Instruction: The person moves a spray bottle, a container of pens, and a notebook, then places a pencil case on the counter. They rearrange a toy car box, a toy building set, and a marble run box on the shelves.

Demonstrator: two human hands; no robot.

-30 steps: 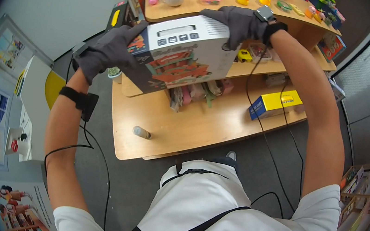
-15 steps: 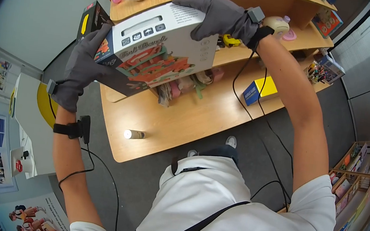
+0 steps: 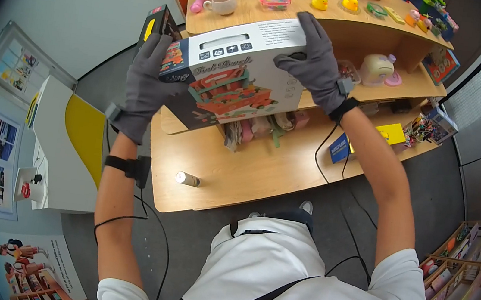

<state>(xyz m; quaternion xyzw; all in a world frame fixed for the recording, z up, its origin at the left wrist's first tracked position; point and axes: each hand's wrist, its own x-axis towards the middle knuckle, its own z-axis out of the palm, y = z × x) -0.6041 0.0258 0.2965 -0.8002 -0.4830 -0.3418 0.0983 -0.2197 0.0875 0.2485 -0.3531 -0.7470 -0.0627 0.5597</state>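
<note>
A large cardboard toy box (image 3: 248, 90), with red and green toy pictures on its front and a white top with a handle slot, is held up between my gloved hands at the shelf unit. My left hand (image 3: 147, 86) grips its left end, fingers up along the side and thumb under the printed front. At the right end, my right hand (image 3: 319, 63) has its fingers at the top corner and its thumb against the front. The box's back and underside are hidden.
Behind the box, the upper wooden shelf (image 3: 246, 17) bears a cup (image 3: 222, 4), a pink-lidded container (image 3: 274, 1) and rubber ducks (image 3: 320, 2). A can (image 3: 188, 179) stands on the lower board (image 3: 217, 189). A blue and yellow box (image 3: 339, 149) lies farther right. Cables hang from both wrists.
The view has shifted, so the box sits lower and farther right in it. My right hand has slid from the box's top to its right end.
</note>
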